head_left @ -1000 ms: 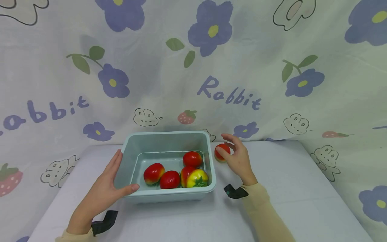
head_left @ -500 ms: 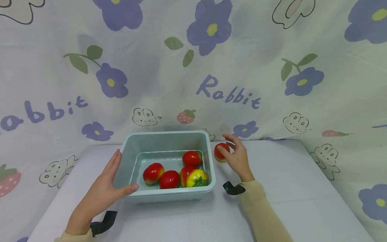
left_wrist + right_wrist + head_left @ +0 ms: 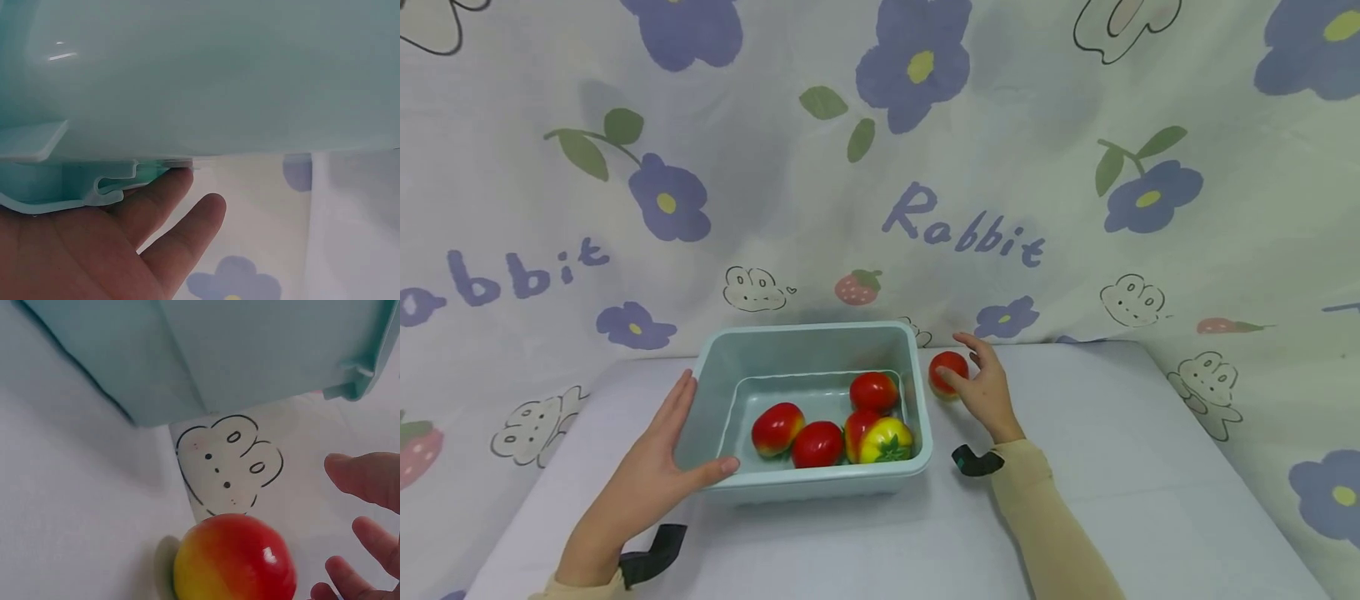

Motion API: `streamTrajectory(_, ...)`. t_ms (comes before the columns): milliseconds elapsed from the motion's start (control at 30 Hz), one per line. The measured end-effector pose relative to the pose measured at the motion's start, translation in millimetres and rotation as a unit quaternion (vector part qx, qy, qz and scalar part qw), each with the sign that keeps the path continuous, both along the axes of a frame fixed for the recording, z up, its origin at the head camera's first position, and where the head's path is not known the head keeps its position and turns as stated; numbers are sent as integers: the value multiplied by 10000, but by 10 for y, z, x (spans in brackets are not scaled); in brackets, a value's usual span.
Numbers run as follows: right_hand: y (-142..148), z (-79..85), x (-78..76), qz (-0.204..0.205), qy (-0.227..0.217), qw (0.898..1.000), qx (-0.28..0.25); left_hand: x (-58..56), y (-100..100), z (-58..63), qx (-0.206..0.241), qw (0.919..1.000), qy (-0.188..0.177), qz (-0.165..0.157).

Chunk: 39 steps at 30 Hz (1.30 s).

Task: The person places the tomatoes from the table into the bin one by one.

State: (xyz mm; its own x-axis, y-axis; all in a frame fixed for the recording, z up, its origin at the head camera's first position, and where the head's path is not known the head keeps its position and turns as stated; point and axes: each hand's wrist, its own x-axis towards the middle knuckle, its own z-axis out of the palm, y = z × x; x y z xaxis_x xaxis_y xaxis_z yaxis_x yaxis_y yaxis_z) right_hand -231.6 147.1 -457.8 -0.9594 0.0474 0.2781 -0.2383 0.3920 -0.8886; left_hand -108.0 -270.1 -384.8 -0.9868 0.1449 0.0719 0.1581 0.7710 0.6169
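A pale blue-green plastic bin (image 3: 820,477) stands mid-table. Straight fingers of my left hand (image 3: 651,458) lie along its left wall, the thumb across the front rim corner. The left wrist view shows fingertips at the underside of the bin's rim (image 3: 112,195). Just right of the bin, a glossy red-and-yellow fruit (image 3: 946,367) sits on the table. My right hand (image 3: 990,392) is spread around that fruit, thumb in front and fingers behind. In the right wrist view, a gap shows between the fingers (image 3: 369,478) and the fruit (image 3: 234,559).
Inside the bin are several red fruits, such as the one at left (image 3: 777,428), and a yellow fruit with green leaves (image 3: 886,442), gathered mostly toward the right. Behind the white table (image 3: 1120,467) hangs a printed cloth (image 3: 820,192).
The head view shifts slightly, moving the scene a little left. Both hands keep about the same places by the bin and the fruit.
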Motion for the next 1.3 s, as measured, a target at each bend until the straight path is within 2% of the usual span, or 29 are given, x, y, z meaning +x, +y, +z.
streamTrajectory(267, 28, -103, -26, 14, -864, 9961, 162, 4, -5, 2, 80, 10000, 27, -18)
streamTrajectory(533, 34, -234, -61, 139, -1356, 9907, -48, 9, 0, 10, 64, 10000, -1, -29)
streamTrajectory(933, 28, -310, -68, 141, -1141, 9932, 165, 10, -2, 19, 38, 10000, 0, -35)
streamTrajectory(1300, 21, -297, -58, 42, -1113, 9937, 143, 8, 8, 16, -9, 10000, -13, 0)
